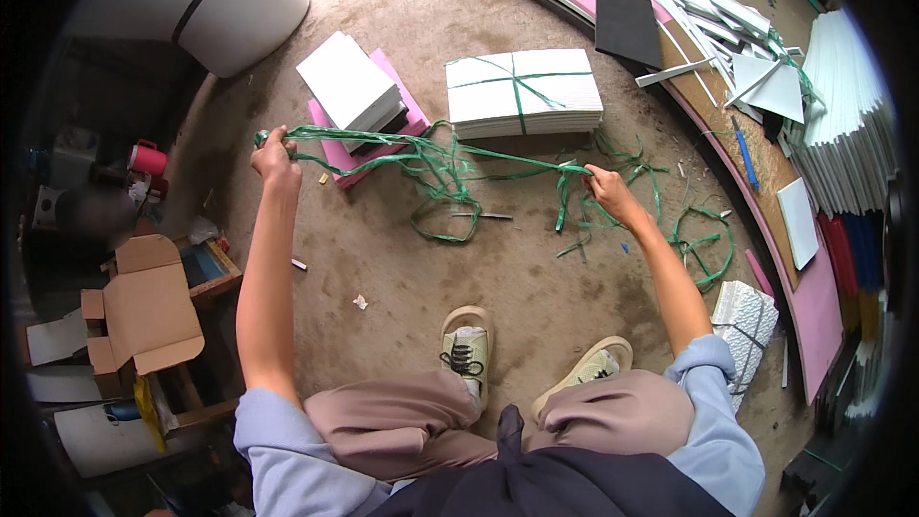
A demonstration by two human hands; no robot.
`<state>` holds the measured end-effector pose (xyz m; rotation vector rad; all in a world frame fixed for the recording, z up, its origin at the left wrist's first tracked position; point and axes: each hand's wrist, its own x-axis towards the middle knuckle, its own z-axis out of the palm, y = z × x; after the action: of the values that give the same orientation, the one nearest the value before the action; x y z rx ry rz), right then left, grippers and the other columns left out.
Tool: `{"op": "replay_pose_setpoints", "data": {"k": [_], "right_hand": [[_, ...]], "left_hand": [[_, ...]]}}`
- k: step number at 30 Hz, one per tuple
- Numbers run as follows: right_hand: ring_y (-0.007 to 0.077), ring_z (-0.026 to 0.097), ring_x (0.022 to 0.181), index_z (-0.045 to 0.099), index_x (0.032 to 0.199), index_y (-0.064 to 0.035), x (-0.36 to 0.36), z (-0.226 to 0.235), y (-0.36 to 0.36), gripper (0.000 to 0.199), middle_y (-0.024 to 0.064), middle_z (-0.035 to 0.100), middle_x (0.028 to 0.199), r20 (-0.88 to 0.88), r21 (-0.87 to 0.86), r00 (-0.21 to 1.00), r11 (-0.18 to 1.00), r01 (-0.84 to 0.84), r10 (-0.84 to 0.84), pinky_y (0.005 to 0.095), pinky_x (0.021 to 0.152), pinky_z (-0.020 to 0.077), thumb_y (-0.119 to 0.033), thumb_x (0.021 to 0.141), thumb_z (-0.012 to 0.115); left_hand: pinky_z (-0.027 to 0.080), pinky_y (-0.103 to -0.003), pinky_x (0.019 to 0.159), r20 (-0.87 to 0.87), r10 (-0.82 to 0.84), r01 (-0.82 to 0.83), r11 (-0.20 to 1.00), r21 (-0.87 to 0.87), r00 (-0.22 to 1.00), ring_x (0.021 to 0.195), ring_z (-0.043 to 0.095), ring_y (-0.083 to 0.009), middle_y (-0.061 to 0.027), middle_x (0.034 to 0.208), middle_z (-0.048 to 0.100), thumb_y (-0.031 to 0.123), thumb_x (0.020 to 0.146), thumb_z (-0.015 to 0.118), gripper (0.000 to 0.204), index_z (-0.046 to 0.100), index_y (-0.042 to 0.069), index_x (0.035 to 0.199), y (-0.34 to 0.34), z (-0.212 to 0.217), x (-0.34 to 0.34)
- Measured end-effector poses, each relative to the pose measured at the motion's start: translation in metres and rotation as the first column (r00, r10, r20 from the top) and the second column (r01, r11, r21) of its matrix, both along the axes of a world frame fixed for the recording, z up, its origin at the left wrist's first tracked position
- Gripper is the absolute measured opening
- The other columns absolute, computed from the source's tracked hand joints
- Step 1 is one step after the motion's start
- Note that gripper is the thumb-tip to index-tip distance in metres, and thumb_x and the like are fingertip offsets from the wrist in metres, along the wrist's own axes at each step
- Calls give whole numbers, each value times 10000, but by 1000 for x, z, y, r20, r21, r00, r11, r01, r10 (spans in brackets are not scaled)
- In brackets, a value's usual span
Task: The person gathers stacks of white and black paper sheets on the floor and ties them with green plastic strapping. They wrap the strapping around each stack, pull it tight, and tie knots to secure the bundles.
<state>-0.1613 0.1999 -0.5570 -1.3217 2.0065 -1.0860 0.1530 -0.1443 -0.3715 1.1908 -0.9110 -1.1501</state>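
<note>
Green plastic twine (442, 165) stretches between my two hands, with a tangle of loops hanging at its middle. My left hand (275, 157) is closed round a bunch of its strands, left of a stack of white sheets (349, 78). Off to the right, my right hand (609, 193) grips the other end of the twine. Beyond the tangle lies a stack of white boards (525, 88), tied crosswise with the same green twine. Loose twine (706, 241) trails on the floor to the right of my right hand.
Pink boards (383, 157) lie under the left stack. On the right, a long board (742, 165) carries white offcuts (704, 24) and a blue cutter (747, 155). An opened cardboard box (153, 302) stands at left. A silvery wrapped bundle (742, 330) lies near my right elbow.
</note>
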Motion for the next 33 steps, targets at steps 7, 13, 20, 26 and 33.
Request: {"op": "replay_pose_setpoints", "data": {"k": [7, 13, 20, 26, 33], "right_hand": [[386, 552, 680, 497, 950, 65, -21, -7, 51, 204, 271, 538, 710, -150, 40, 985, 995, 95, -88, 392, 545, 406, -97, 834, 455], [316, 597, 768, 483, 1026, 37, -20, 42, 81, 462, 242, 581, 911, -134, 224, 987, 967, 122, -94, 365, 700, 442, -343, 781, 577], [269, 593, 799, 502, 1066, 21, -15, 139, 89, 382, 188, 590, 933, -178, 240, 982, 964, 112, -70, 345, 723, 435, -290, 843, 499], [256, 586, 828, 500, 1055, 21, -41, 184, 98, 311, 172, 603, 888, -149, 249, 967, 939, 238, -205, 314, 715, 424, -223, 875, 433], [250, 576, 814, 503, 1073, 22, -91, 114, 148, 392, 175, 597, 920, -56, 431, 917, 819, 379, -394, 329, 747, 421, -291, 838, 484]], "left_hand": [[393, -251, 458, 636, -142, 307, 939, -156, 759, 512, 475, -79, -15, 651, 546, 40, 738, 617, 80, 538, 48, 728, 1, -47, -39], [449, -366, 794, 835, -292, 576, 615, 538, -467, 931, 568, -322, -193, 919, 606, 424, 583, 737, 530, 605, -16, 848, 37, -80, -70], [249, -535, 971, 953, -233, 976, -144, 163, -193, 1180, 374, -299, -178, 1248, 415, 531, 738, 564, 702, 421, 31, 1210, 157, -65, -194], [407, -414, 882, 786, -392, 837, -475, 272, -478, 1011, 536, -300, -195, 1068, 554, 475, 816, 495, 586, 438, 31, 1194, 227, -96, -235], [389, -373, 595, 637, -741, 962, -273, 4, -213, 568, 396, -291, -220, 651, 441, 313, 910, 397, 398, 475, -71, 846, 234, -103, -263]]}}
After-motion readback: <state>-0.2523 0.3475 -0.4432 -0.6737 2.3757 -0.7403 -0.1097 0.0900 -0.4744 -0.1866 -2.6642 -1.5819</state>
